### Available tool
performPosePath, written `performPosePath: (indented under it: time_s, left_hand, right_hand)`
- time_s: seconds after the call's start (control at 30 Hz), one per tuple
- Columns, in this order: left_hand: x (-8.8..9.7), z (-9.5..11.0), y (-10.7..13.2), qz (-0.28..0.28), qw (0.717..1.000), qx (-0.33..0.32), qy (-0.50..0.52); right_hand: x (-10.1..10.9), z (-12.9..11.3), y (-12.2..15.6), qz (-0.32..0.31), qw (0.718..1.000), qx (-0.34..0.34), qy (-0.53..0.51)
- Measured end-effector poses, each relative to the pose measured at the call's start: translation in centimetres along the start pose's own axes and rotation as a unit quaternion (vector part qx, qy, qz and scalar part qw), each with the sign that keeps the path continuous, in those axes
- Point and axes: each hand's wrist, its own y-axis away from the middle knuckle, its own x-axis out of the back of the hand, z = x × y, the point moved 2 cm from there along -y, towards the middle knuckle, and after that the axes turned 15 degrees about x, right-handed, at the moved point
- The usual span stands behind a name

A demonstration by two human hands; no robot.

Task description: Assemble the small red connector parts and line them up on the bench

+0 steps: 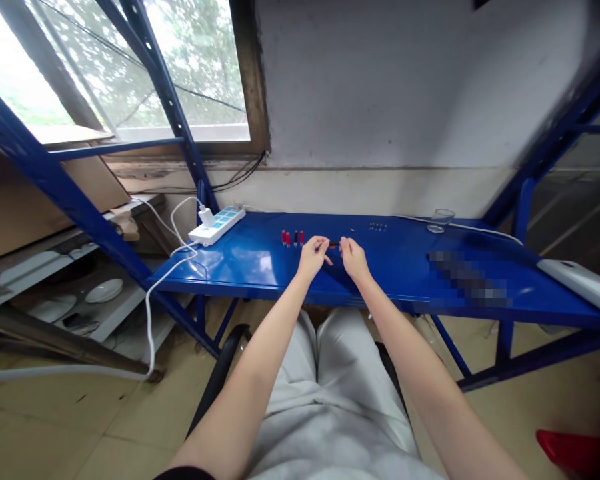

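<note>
The person's left hand and right hand are close together but not touching, held over the near part of a glossy blue metal tabletop. Between their fingertips lies a small, slim, dark rod-like piece, and each of the hands is pinched on one end of it. (It is too small in view to tell its exact make.) The piece sits roughly level, in front of the person's lap.

Just to the left of the left hand stands a short row of small red and black cylinders, four in all: three red and one black. Beyond the right hand, toward the back edge, a group of tiny metallic-looking pieces is set out close together; their shape is too fine to read. Farther right, near the back edge, is a clear, round, see-through cup, with a thin white cable running behind it.

At the left end of the tabletop lies a white power strip with light-blue socket faces, and a white block-shaped plug is set in it. On the right, a blurred-out dark patch hides whatever is there, and a flat white object with rounded corners rests at the right end.
</note>
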Motion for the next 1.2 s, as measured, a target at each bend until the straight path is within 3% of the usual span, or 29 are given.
performPosePath:
  time_s: [0.7,1.2]
  left_hand:
    - [-0.1,-0.3,0.0,0.045,0.997,-0.008,-0.06]
    - [0.1,0.4,0.6,0.069,0.995,0.05,-0.05]
  right_hand:
    - [-0.2,-1.0,0.3,-0.016,0.992,0.069,0.104]
    - [-0.2,-1.5,0.3,-0.034,0.991,0.08,0.1]
